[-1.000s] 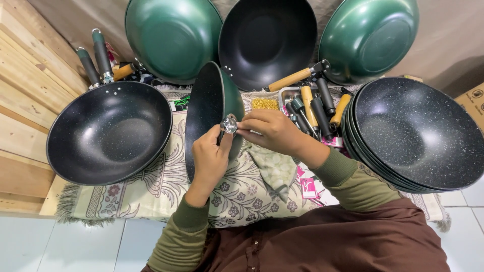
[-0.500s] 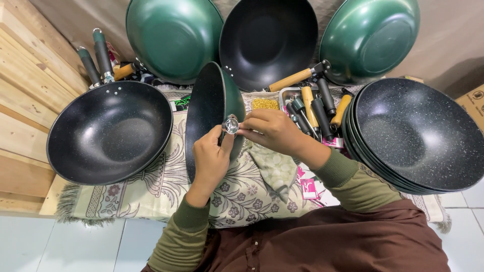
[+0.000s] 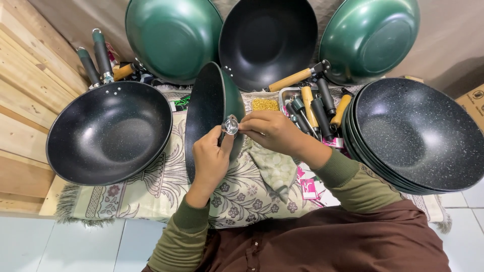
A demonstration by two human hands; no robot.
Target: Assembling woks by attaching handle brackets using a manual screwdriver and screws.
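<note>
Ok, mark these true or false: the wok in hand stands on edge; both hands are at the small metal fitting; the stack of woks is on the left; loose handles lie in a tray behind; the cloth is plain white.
1. The green wok in hand stands on its edge. True.
2. The left hand and right hand both meet at the small metal fitting. True.
3. The stack of woks is on the left. False: it is on the right; a single black wok lies on the left.
4. Loose handles lie in a tray behind. True.
5. The cloth is plain white. False: it is floral patterned.
</note>
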